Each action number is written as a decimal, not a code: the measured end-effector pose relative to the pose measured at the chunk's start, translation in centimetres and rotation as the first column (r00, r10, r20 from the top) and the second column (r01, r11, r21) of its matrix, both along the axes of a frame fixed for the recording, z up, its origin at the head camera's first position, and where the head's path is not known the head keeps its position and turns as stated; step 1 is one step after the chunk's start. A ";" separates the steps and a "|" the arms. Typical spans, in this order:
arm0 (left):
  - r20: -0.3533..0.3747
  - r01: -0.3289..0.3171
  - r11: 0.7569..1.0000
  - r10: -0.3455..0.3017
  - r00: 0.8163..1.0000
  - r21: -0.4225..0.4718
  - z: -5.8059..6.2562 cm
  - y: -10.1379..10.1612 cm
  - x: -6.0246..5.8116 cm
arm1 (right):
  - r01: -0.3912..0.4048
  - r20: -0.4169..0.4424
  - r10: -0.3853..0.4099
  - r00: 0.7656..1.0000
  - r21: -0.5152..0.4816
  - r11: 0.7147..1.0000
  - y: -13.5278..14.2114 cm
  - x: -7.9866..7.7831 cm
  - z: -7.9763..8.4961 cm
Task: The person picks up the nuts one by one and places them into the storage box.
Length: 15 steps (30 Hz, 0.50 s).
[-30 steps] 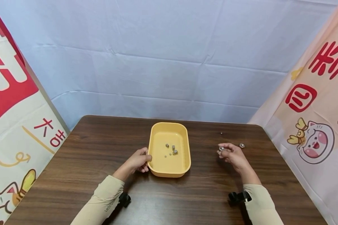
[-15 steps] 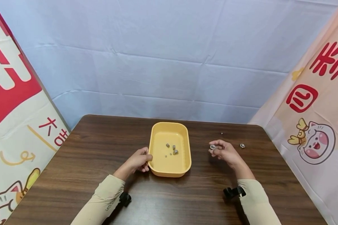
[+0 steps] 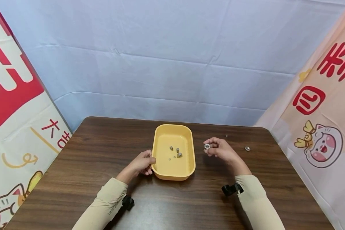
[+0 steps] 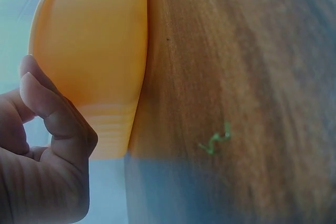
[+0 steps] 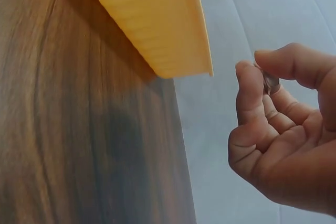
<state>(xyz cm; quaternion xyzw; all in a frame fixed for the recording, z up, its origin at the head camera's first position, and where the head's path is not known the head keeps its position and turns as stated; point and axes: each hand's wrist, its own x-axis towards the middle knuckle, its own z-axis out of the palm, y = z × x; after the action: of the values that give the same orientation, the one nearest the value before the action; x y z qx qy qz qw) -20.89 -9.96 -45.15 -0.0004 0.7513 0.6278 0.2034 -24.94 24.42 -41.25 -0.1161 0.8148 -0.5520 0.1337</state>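
Observation:
My left hand [image 3: 142, 163] grips the near-left rim of a yellow plastic tray [image 3: 173, 174], thumb over the edge and fingers beneath. In the left wrist view, curled fingers [image 4: 58, 116] press against the outer wall of the tray. Several small metal nuts [image 3: 179, 155] of different sizes lie on its floor. To the right of the tray, my right hand [image 3: 221, 149] pinches a large metal nut [image 3: 207, 146] between thumb and fingers, raised over the table. The right wrist view shows that nut [image 5: 271, 83] mostly hidden by the fingertips.
Another large nut [image 3: 247, 148] lies on the dark wooden table [image 3: 172, 204] right of my right hand. A tiny nut [image 3: 226, 136] sits farther back. Pale cloth [image 3: 172, 64] hangs behind the table, with printed banners [image 3: 319, 127] at both sides.
My right hand has moved left toward the tray, carrying the pinched nut. My left hand keeps its hold on the tray, which has stayed in place.

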 end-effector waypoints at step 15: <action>-0.014 -0.013 1.000 0.013 1.000 -0.012 0.0 0.2 0.0 | -0.106 0.043 0.106 0.993 -0.016 0.994 -3.3 -1.4 1.1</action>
<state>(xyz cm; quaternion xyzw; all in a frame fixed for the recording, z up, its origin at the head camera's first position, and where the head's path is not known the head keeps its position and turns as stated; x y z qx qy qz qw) -20.87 -9.81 -45.15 -0.0021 0.7566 0.6245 0.1939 -26.38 21.10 -40.14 -0.1481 0.8006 -0.5521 0.1798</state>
